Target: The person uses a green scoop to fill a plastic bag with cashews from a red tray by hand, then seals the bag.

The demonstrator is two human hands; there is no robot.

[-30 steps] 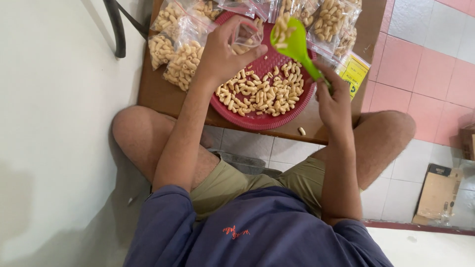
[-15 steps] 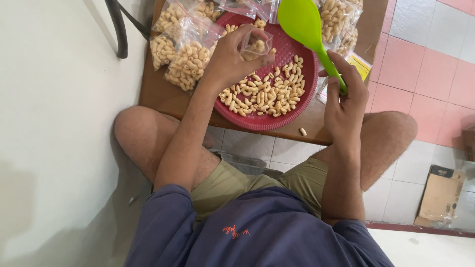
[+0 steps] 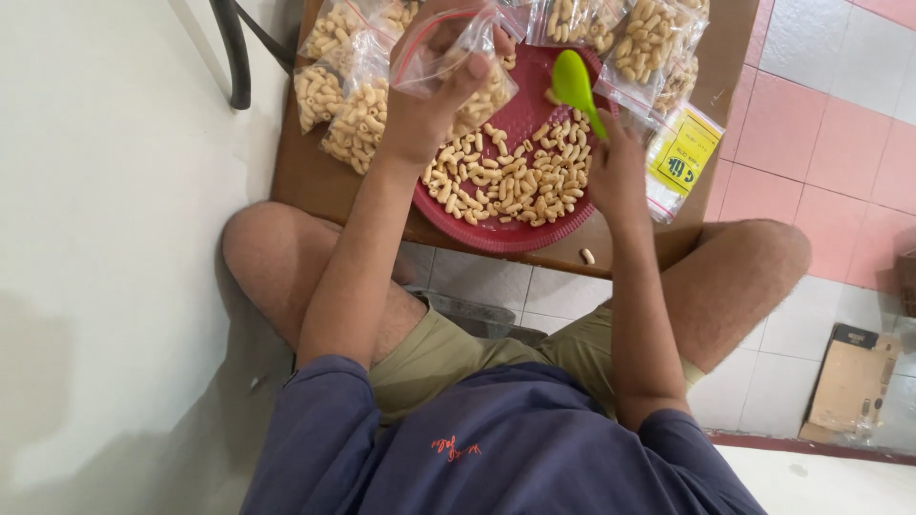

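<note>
Fingers of the left hand are pinching a clear plastic bag above the red plate of snacks, while the right hand is gripping a green spoon over that plate's far side.

One red tray, one green spoon, one loose snack piece on table, several filled bags.

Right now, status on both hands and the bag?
Left hand grips clear zip bag, part filled. Right hand grips green scoop over red tray of pasta pieces. Filled bags crowd tray's edges.
</note>
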